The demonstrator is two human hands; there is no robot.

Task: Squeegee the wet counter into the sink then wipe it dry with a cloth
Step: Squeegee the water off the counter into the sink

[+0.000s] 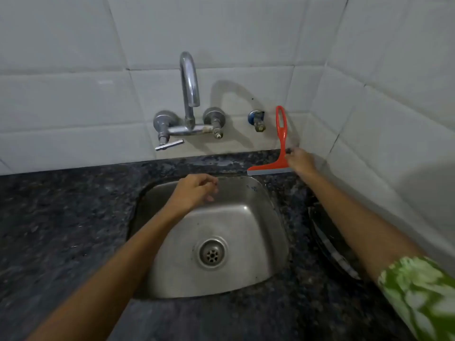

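Head view: right hand (pixel 300 160) grip grasps red squeegee (pixel 280 143); left hand (pixel 194 191) loosely curled, empty.

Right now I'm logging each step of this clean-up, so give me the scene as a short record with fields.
squeegee: red, standing on the counter behind the sink, handle up against the wall tiles
right hand: touching the squeegee low on its handle; grip unclear
left hand: empty, loosely curled over the sink
tap: no water seen running
cloth: not in view
stage: squeegeeing not yet begun
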